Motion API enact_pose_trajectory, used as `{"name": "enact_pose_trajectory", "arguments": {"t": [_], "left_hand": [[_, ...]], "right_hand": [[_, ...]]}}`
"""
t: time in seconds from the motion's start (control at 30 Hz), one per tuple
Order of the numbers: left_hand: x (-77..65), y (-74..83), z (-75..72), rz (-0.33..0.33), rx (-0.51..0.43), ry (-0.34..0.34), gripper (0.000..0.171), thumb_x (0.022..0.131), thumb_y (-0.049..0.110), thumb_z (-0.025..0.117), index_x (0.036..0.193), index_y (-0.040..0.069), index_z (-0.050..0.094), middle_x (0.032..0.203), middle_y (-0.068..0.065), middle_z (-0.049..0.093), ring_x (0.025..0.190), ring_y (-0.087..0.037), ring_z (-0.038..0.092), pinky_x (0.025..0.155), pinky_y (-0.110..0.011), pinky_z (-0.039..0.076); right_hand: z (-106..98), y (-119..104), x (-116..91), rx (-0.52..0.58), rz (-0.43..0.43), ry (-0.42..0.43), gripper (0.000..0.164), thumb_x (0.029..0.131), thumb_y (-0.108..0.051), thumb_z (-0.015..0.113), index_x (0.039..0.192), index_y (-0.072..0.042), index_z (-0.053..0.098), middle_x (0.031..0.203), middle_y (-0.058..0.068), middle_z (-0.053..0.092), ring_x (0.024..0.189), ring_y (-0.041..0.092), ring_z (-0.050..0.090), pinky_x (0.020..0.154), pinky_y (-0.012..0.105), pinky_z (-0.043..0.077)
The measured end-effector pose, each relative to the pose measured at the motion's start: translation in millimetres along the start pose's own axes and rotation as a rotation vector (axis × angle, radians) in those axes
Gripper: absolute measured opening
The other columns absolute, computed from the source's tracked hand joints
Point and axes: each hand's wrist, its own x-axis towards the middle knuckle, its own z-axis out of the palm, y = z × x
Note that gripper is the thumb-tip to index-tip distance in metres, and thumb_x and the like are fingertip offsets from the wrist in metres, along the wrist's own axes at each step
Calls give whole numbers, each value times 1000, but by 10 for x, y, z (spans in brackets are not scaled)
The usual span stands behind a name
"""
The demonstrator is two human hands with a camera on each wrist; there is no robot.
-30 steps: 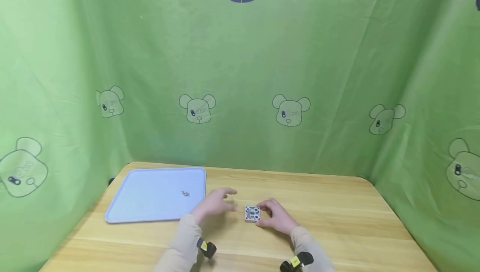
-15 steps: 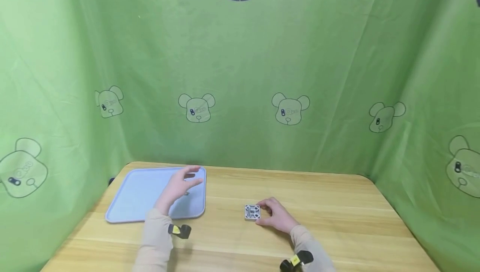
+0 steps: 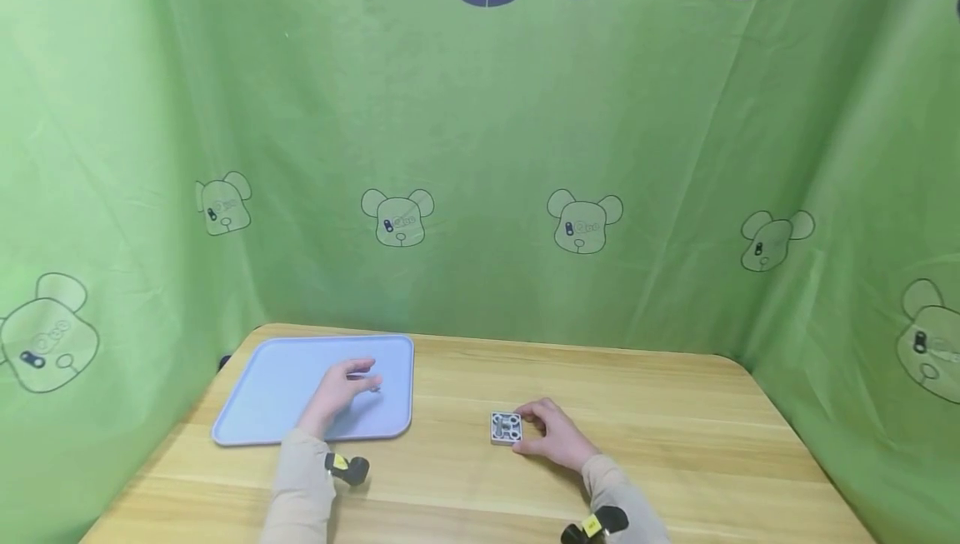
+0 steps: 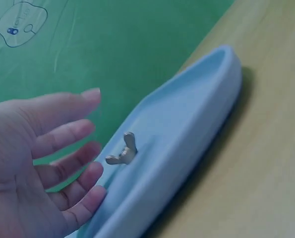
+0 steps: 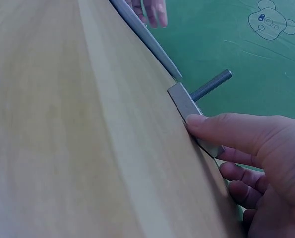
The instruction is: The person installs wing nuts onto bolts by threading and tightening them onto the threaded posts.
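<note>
My left hand [image 3: 337, 390] hovers over the right half of the light blue tray [image 3: 277, 377], its fingers loosely bent. Just beyond those fingertips, a metal wing nut [image 4: 125, 151] sits on the tray, apart from the hand in the left wrist view. On the wooden table, my right hand [image 3: 558, 437] holds a small square metal block [image 3: 506, 436] between thumb and fingers, at its right side. Several holes show in the block's top. From it rises a threaded bolt [image 5: 212, 85], plain in the right wrist view. The block's far side is hidden by the hand.
The wooden table [image 3: 645, 394] extends right of the block and in front of both arms. A raised rim [image 4: 206, 124] runs round the tray. Green printed cloth [image 3: 487, 277] hangs behind the table and at both sides.
My left hand has moved left from beside the block to above the tray, then lowered towards the wing nut. The right hand and block have stayed in place.
</note>
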Motion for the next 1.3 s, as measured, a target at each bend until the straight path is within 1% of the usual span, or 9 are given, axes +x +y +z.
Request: {"name": "enact_pose_trajectory", "arguments": {"t": [0.1,0.27,0.33,0.47,0.73,0.83,1.0,1.2,1.3], "left_hand": [[-13,-36,16,-29,7,21,53,83,13,74,129,-7,56,130,-28,58,117,-40,58,105,-52,43],[-51,-24,19,-63,54,66,48,80,8,74,122,-10,59,123,-29,62,115,-42,58,104,-51,44],[-60,-17,17,-63,76,84,44,79,5,73,118,-11,62,120,-29,64,114,-42,58,104,-52,43],[-48,-33,17,-65,130,112,35,78,3,72,111,-8,67,115,-26,67,112,-42,59,104,-52,42],[-28,-58,14,-70,207,127,21,79,3,71,99,-3,71,105,-22,71,104,-38,62,99,-52,44],[-27,-64,10,-55,241,136,17,79,4,72,95,-2,72,102,-21,72,101,-38,63,97,-52,45],[-25,-72,6,-51,272,141,13,80,5,72,91,-1,73,100,-20,72,101,-39,63,97,-53,45],[-16,-89,11,-67,265,138,11,82,8,71,90,1,73,99,-18,73,102,-38,63,98,-52,45],[-21,-83,12,-59,265,144,10,83,8,71,89,1,73,97,-17,73,100,-36,64,95,-51,46]], "right_hand": [[0,2,-8,0,1,4,53,71,-26,83,116,-5,64,103,5,56,89,14,46,78,22,41],[2,16,1,-4,-2,3,54,71,-28,83,116,-6,64,103,4,56,88,14,46,78,22,41],[6,26,14,-7,3,2,53,71,-28,83,116,-6,64,103,4,55,88,13,46,78,22,41],[10,34,29,-10,9,-3,53,71,-28,83,116,-8,64,103,3,55,89,13,45,78,21,40],[13,38,15,-2,3,1,53,71,-27,83,116,-6,64,103,4,55,88,13,45,77,21,41],[16,33,12,-2,7,2,53,71,-27,83,115,-6,64,102,4,55,88,12,45,77,21,41],[20,36,14,-6,7,-1,53,71,-29,83,116,-7,64,103,2,55,88,12,45,78,21,41],[13,42,12,-6,-10,6,53,71,-29,83,116,-7,64,103,3,55,89,13,46,78,21,41],[15,46,21,-9,-1,1,54,71,-29,83,116,-7,64,103,3,55,89,13,46,79,21,41]]}}
